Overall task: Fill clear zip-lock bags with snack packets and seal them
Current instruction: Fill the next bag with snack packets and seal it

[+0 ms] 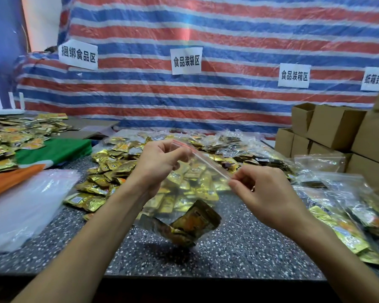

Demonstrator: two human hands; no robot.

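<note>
Starting at the counter's left edge, I've got a slack stack of empty clear bags (20,204), with orange and green cloth (53,152) just behind it. Further back in the left corner lies a spread of gold snack packets (9,138). Moving in, a bigger heap of loose gold packets (109,169) covers the middle of the counter (228,254).

Now the action: the left hand (160,162) is up over that heap, with fingers curled and pinching the left end of the zip-lock bag (184,193) at its top. The red zip strip (204,159) runs taut and slanting down to the right hand (265,193), whose thumb and fingertips pinch the other end. There's a ring (253,189) on that hand. The bag hangs between them above the middle of the counter, toward the front edge, and dark gold packets (190,224) sag in its bottom. I can't tell whether the strip is pressed closed.

Along the right edge, filled clear bags (348,215) lie heaped. Cardboard boxes (337,127) are stacked in the back right corner, against a striped tarp (206,29).
</note>
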